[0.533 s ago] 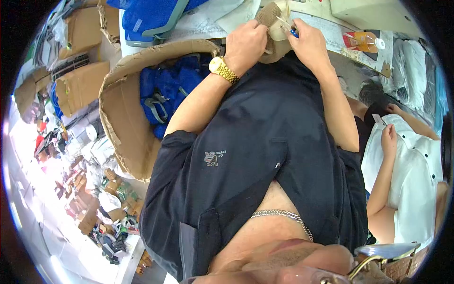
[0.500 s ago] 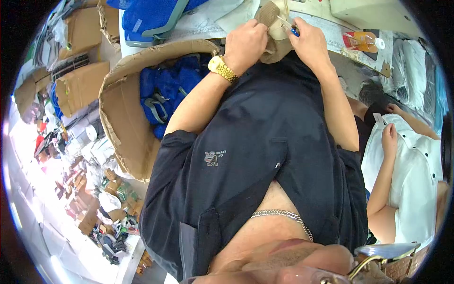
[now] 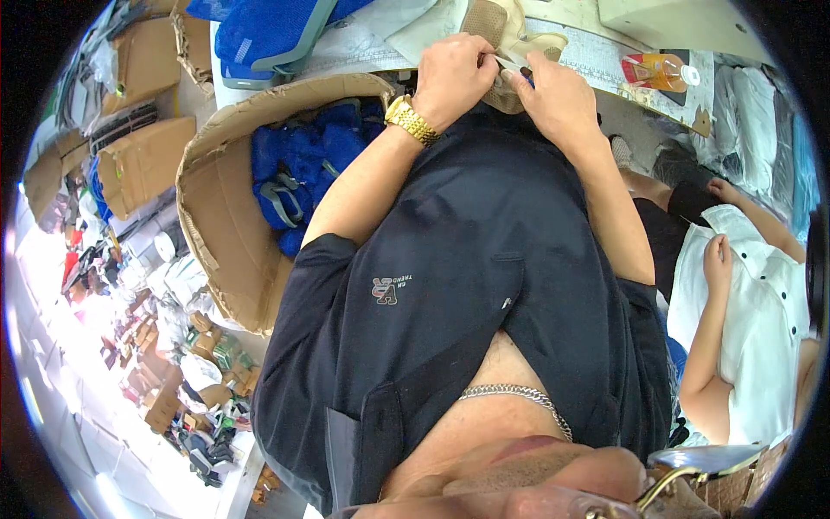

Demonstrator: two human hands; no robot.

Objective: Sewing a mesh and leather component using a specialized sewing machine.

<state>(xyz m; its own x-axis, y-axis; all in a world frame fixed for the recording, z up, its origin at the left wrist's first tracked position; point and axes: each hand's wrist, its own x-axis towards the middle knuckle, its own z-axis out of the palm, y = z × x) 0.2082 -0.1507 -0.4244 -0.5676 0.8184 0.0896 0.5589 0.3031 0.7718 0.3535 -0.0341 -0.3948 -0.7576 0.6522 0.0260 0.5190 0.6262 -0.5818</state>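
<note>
Both hands are held close together at the near edge of the bench [image 3: 596, 73], with fingers bent and thumbs drawn in. To the left of the hands and nearer the body, blue fabric pieces [image 3: 298, 164] are contained in an open cardboard box [image 3: 212, 199]. Beyond the left hand and further left, a blue mesh item with grey edging [image 3: 268, 35] is laid on the bench. By the left hand [image 3: 451, 80], a beige mesh piece [image 3: 504, 97] is gripped; it is spread between the hands and past them over the bench edge. Beside it, a small pointed tool with a blue handle [image 3: 526, 74] is pinched in the right hand [image 3: 555, 97], its tip directed toward the left fingers. Whether the piece is also gripped by the right hand cannot be told. Right of the hands, a bottle of orange liquid [image 3: 654, 72] is laid on its side on the bench.
</note>
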